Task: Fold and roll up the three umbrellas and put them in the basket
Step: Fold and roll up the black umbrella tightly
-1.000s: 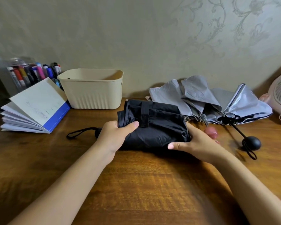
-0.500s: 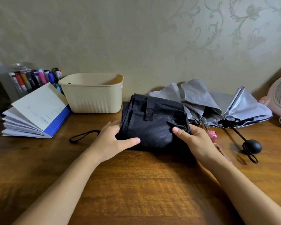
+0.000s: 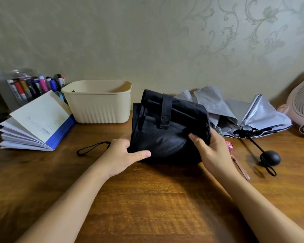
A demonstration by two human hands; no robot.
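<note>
Resting on the middle of the wooden table [image 3: 147, 199], the black umbrella [image 3: 168, 137] is a bulky, loosely folded bundle of fabric, with its closure strap [image 3: 166, 111] lying over the top. The left hand [image 3: 118, 155] grips the bundle's left end, thumb laid across the near face and fingers tucked out of sight behind. The right hand [image 3: 212, 151] grips the right end the same way, thumb pressed on the fabric and fingers curled round the far side. A black wrist loop [image 3: 91, 148] trails onto the table just left of the left hand.

Just beyond the right hand a pink handle [image 3: 229, 146] peeps out, its pink strap [image 3: 242, 168] running toward the near right; the rest of it is hidden. Behind and to the right sprawls a grey umbrella [image 3: 244, 109], canopy unfolded against the wall, its round black handle [image 3: 270, 157] pointing to the near side.

Far left of the black bundle stands the cream basket [image 3: 98, 109], close to it but apart. Farther left lies a fanned-open book [image 3: 39, 123], with a clear jar of markers [image 3: 25, 86] behind it. A pink fan [image 3: 302, 109] sits at the far right edge.
</note>
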